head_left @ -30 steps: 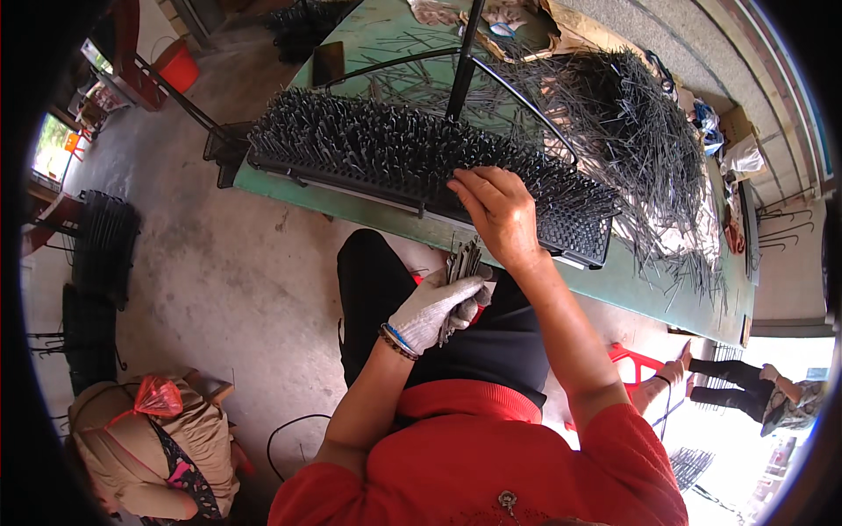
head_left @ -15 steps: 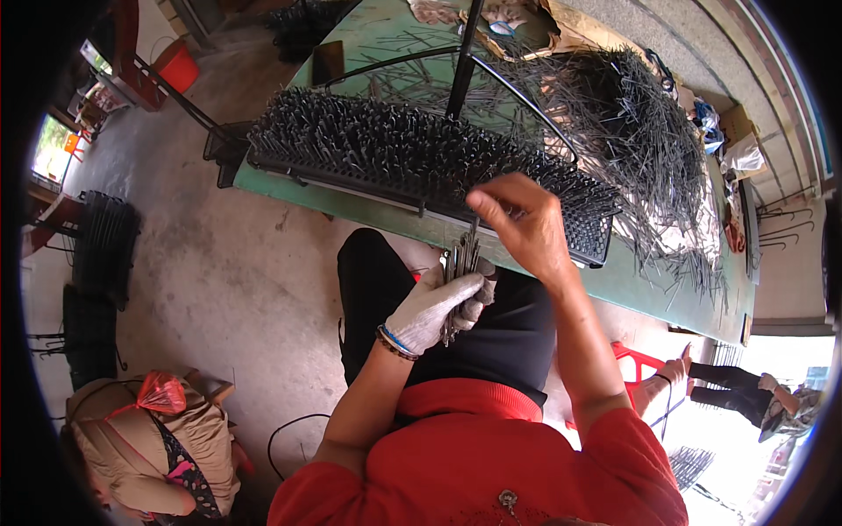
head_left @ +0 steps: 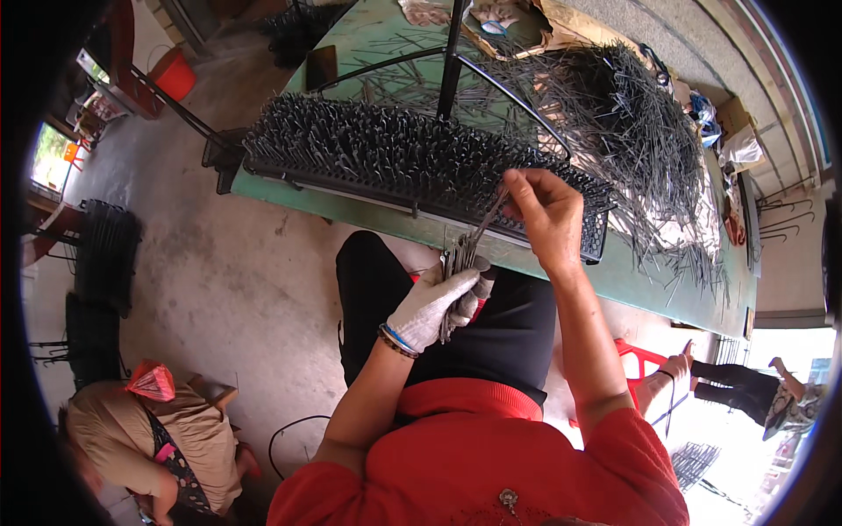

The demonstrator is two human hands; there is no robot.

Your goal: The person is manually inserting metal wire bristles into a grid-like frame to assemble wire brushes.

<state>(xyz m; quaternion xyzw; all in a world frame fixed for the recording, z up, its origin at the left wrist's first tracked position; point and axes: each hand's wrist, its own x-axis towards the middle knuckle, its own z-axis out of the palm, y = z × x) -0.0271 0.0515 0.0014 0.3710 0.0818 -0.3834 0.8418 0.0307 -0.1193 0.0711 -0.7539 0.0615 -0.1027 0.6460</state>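
My left hand [head_left: 433, 307], in a whitish glove with dark fingertips, is closed round a bundle of thin dark metal strips [head_left: 458, 254] above my lap. To its upper right, my bare right hand [head_left: 554, 219] pinches a thin metal strip [head_left: 491, 212] between thumb and fingers. That strip slants down to the top of the bundle; whether it is one piece or several I cannot tell. Just beyond both hands stands a long black perforated rack [head_left: 351, 195], densely filled with short upright dark pieces [head_left: 377, 145]. Toward its right end the holes are partly covered by my right hand.
The rack rests on a green table [head_left: 675, 294] with a large heap of loose strips [head_left: 636, 131] at the back right. A black metal post [head_left: 451, 74] rises behind the rack. A person in tan [head_left: 132, 430] sits lower left; another person [head_left: 745, 390] is far right.
My right hand has moved slightly right and now shows a strip in its pinch, reaching to the bundle. The left hand stays nearly still. The seated person at lower left has shifted.
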